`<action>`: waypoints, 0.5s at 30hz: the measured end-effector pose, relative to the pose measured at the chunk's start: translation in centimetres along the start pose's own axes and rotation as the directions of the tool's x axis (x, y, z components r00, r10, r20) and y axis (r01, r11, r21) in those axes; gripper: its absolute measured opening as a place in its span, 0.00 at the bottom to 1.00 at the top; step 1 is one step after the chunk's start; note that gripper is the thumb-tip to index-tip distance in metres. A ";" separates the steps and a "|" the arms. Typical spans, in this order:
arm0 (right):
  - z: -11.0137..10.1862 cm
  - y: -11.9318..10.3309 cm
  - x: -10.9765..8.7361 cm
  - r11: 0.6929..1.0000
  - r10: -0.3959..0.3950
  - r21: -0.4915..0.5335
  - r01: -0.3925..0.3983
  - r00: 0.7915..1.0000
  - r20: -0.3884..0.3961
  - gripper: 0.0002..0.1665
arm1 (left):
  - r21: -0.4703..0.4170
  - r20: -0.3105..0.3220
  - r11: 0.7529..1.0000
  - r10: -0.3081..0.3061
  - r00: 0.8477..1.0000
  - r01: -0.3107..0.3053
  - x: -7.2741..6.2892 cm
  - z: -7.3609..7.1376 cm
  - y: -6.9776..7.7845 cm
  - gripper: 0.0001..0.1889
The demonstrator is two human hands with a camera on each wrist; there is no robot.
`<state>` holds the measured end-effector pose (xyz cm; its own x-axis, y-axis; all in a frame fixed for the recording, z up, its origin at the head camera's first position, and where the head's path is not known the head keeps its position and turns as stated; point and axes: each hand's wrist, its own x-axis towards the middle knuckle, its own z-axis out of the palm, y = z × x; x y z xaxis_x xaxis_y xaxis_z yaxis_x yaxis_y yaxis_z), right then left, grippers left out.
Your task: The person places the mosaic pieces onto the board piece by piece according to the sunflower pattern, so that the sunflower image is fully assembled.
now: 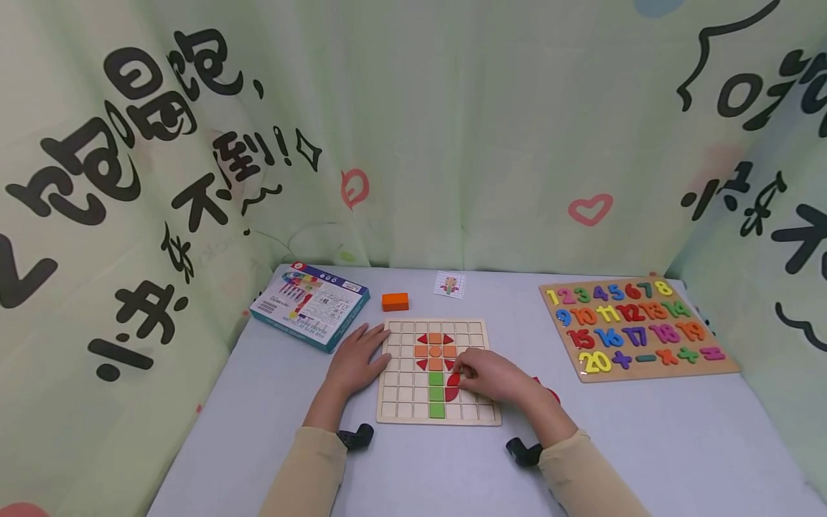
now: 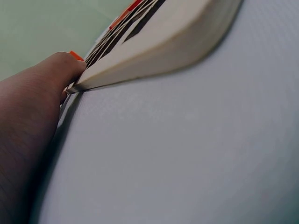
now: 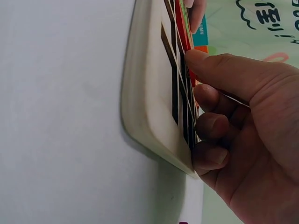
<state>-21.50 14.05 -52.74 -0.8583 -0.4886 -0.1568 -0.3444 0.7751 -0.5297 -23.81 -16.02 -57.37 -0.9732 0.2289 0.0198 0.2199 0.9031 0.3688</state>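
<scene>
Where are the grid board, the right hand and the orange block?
Grid board (image 1: 408,394), head view: bare cells toward its lower left.
Right hand (image 1: 493,375), head view: the back of the hand.
Orange block (image 1: 395,302), head view: the middle of its visible surface.

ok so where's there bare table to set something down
Bare table lies between the grid board and the number board, beyond the red pieces; also between the number board and the right sleeve. It's crowded around the grid board: box, orange block and left hand cluster near its far left corner, the right hand over its right side.
</scene>
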 end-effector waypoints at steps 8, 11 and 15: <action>0.0 0.3 -0.1 1.000 -0.012 0.014 0.012 1.000 -0.017 0.09 | 0.005 0.003 1.000 0.000 1.000 0.000 0.0 0.1 -0.1 0.31; 0.1 0.3 -0.1 1.000 -0.021 0.007 0.021 0.999 -0.024 0.08 | 0.009 0.004 1.000 -0.001 1.000 0.001 0.1 0.2 -0.2 0.31; 0.2 0.3 0.0 1.000 -0.019 -0.006 0.018 0.999 -0.030 0.08 | 0.008 0.004 1.000 -0.004 1.000 0.003 0.2 0.3 -0.2 0.31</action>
<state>-21.47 14.20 -53.09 -0.8627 -0.4908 -0.1221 -0.3623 0.7682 -0.5279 -24.01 -16.10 -57.72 -0.9738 0.2271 0.0151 0.2171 0.9069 0.3611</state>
